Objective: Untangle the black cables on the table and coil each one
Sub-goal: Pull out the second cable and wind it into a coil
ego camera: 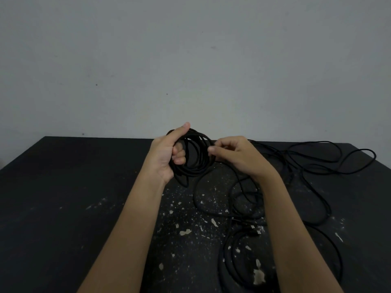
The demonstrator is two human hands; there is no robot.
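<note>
One coil [197,171] in left hand [165,157], right hand [237,155] pinching it

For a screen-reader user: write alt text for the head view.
A person's left hand grips a coil of black cable above a dark, white-flecked table while the right hand pinches its strand. More loose black cables sprawl at right.

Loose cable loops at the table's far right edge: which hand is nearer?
Right. The right hand is left of the loops; the left hand is farther left, gripping the coil.
</note>
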